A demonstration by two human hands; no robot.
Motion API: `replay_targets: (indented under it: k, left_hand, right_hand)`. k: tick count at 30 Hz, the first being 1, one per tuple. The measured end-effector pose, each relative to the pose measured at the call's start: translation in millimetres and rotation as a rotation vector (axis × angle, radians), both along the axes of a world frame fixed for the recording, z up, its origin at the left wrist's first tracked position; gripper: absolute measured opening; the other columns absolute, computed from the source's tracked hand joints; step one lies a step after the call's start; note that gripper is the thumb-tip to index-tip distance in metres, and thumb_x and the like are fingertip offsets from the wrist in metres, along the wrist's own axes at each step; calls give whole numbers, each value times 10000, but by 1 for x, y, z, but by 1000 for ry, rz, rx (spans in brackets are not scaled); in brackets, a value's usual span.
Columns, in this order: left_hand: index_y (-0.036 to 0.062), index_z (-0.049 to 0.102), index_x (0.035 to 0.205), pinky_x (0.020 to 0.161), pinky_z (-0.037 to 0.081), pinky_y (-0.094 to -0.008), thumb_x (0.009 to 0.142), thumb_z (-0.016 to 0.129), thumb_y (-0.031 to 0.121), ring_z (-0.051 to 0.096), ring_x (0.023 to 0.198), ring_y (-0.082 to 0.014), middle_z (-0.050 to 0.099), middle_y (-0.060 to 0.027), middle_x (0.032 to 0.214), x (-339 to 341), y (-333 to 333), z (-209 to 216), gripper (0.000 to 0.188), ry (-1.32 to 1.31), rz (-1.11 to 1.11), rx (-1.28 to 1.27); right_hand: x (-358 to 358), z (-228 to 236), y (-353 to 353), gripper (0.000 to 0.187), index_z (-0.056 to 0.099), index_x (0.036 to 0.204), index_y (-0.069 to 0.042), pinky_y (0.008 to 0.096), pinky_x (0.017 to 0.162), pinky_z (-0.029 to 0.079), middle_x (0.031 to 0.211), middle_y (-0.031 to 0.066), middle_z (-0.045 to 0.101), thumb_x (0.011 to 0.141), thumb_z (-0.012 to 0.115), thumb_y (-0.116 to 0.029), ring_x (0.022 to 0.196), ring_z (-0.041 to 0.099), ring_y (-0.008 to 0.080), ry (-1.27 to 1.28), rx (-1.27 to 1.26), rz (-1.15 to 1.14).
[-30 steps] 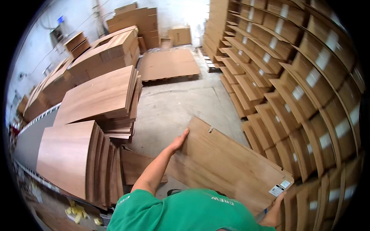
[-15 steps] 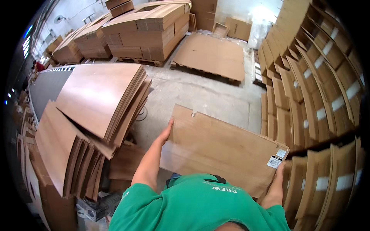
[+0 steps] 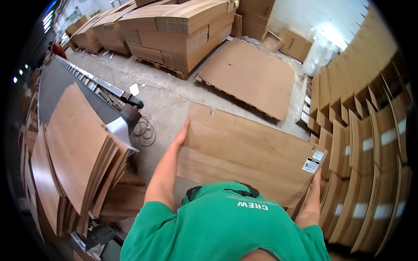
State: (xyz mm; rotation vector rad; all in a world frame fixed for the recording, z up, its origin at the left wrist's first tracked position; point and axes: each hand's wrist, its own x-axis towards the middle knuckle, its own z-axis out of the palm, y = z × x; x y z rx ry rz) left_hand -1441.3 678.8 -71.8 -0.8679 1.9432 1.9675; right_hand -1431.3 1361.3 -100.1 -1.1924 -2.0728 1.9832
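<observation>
Right now, from far away, I see my bare left hand [image 3: 183,135] gripping the left short edge of a wide, flat brown wooden board [image 3: 248,152]. My bare right hand [image 3: 315,182] grips the other short edge, near a small black and white sticker [image 3: 311,165]. Some fingers hide behind the edges. The board is between both hands, tilted, in front of the bright green shirt [image 3: 217,222], and it hides part of the grey concrete floor [image 3: 167,93].

Close by on the right, a big stack of brown cardboard packs with white strips [image 3: 344,174] takes up that whole side, just beside the right hand. On the left, a leaning pile of thin brown wooden panels [image 3: 76,148] is in front of a long dark grey conveyor belt [image 3: 56,89]. A loopy black cable [image 3: 146,134] lies on the floor by the belt's end.

Past the board, a low pallet topped with a flat brown cardboard sheet [image 3: 252,76] blocks the way straight ahead. Behind and left of it is a big block of stacked brown boards [image 3: 174,48]. Crinkly clear plastic [image 3: 320,54] sits by the white wall [image 3: 322,15].
</observation>
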Motion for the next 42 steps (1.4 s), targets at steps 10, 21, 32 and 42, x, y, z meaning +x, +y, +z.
replay_targets:
  k: [10, 21, 32, 42]
  left_hand:
    - [-1, 366, 1289, 992, 287, -328, 805, 294, 677, 389, 1194, -243, 423, -144, 1286, -184, 24, -6, 836, -31, 266, 99]
    - [71, 277, 1348, 1006, 259, -393, 804, 311, 665, 315, 1244, -255, 323, -118, 1363, -413, -51, -80, 806, 7, 524, 270]
    - [97, 307, 1334, 982, 294, -437, 794, 299, 686, 355, 1218, -272, 356, -97, 1344, -536, -118, -115, 800, -213, 805, 565]
    - [92, 297, 1334, 1005, 260, -416, 797, 308, 681, 332, 1229, -258, 347, -92, 1349, -649, -118, -233, 797, -190, 1162, 525]
  right_hand:
    - [-395, 2, -28, 607, 373, 1289, -42, 386, 994, 265, 1319, 146, 374, 887, 216, -470, 1201, 361, 272, -140, 226, 292]
    - [-752, -48, -135, 702, 389, 1248, 41, 374, 991, 258, 1293, 202, 390, 864, 183, -510, 1193, 371, 307, -253, 409, 481]
    - [-1037, -37, -390, 787, 387, 1229, 82, 382, 1014, 248, 1275, 259, 382, 870, 101, -558, 1229, 325, 346, -406, 745, 807]
    - [-1277, -265, -547, 816, 421, 1181, 111, 389, 1011, 257, 1227, 300, 405, 871, 74, -559, 1223, 323, 372, -304, 911, 1237]
